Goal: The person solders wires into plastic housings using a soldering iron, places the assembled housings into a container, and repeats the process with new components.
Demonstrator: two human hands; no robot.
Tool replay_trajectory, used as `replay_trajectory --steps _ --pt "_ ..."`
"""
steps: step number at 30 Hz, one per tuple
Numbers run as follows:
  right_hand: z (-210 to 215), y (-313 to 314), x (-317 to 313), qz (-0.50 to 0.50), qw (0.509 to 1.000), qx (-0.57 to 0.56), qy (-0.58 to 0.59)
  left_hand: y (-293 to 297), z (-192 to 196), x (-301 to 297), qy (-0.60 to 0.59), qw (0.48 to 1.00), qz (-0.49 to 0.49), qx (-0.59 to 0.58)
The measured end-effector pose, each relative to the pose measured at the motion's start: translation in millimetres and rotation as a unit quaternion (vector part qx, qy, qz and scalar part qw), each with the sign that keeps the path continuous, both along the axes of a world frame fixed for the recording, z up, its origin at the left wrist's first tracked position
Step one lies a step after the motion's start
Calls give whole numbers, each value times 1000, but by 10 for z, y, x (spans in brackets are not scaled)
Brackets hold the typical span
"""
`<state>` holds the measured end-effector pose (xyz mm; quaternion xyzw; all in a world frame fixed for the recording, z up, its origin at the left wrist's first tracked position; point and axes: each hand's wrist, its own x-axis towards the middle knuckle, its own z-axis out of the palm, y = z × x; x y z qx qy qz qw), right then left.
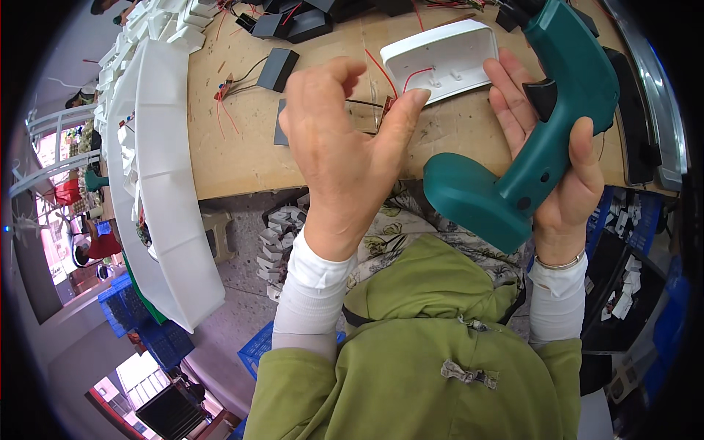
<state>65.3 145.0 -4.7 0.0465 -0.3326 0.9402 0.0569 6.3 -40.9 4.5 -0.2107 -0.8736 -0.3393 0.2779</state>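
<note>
My right hand [568, 194] has a green pistol-grip power tool [561, 132] with a black trigger in its palm. Its thumb lies along the handle, and its other fingers stretch out behind the tool toward a white plastic housing [455, 62]. That housing lies tilted on the table, hollow side showing, with a red wire inside. My left hand [341, 132] is over the table, its index finger bent and its thumb apart, the thumb tip at the housing's near left corner. Beside the thumb is a small circuit board [386, 108] with red and black wires. The remaining left fingers are mostly hidden.
A black box [277, 69] is wired to another small board [223, 89] on the cardboard-coloured tabletop [242, 161]. More black boxes [293, 26] lie at the back. A long white bin [172, 220] edges the left side. Dark equipment [632, 117] borders the right.
</note>
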Motion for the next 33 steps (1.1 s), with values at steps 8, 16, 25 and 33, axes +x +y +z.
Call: replay_trajectory --steps 8,16,25,33 --pt "11 -17 -2 -5 1000 0 -3 76 -89 -63 88 994 -62 7" --pt "19 -24 2 -8 1000 -2 -3 51 -101 -96 141 984 -95 -47" --pt "34 -42 -7 -5 1000 3 -7 70 -37 -59 89 990 -90 -61" --pt "48 -56 -17 -10 1000 21 -15 65 43 -32 58 988 -109 -89"
